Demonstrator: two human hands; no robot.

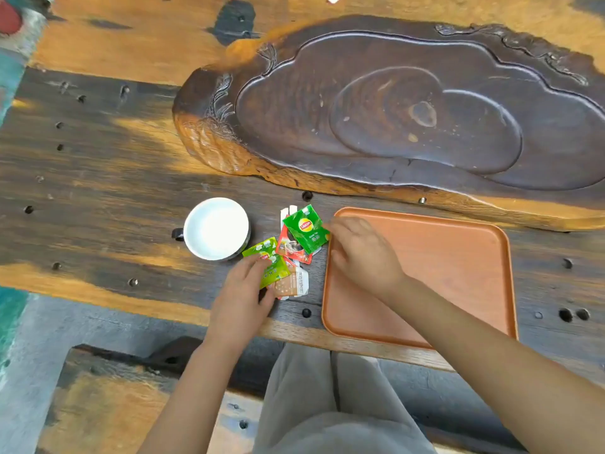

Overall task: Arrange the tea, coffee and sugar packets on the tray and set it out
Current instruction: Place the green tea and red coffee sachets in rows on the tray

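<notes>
An orange-brown tray lies on the wooden table at the near right, with nothing on it. Left of it is a small pile of packets. My right hand reaches over the tray's left rim and pinches the edge of a dark green tea packet, which lies over a red coffee packet and white sugar sticks. My left hand rests its fingers on a light green tea packet; a brown and white packet lies partly under that one.
A white mug with a dark handle stands left of the packets. A large carved dark wooden tea board fills the far right of the table. The table's near edge runs just below the tray, above my lap.
</notes>
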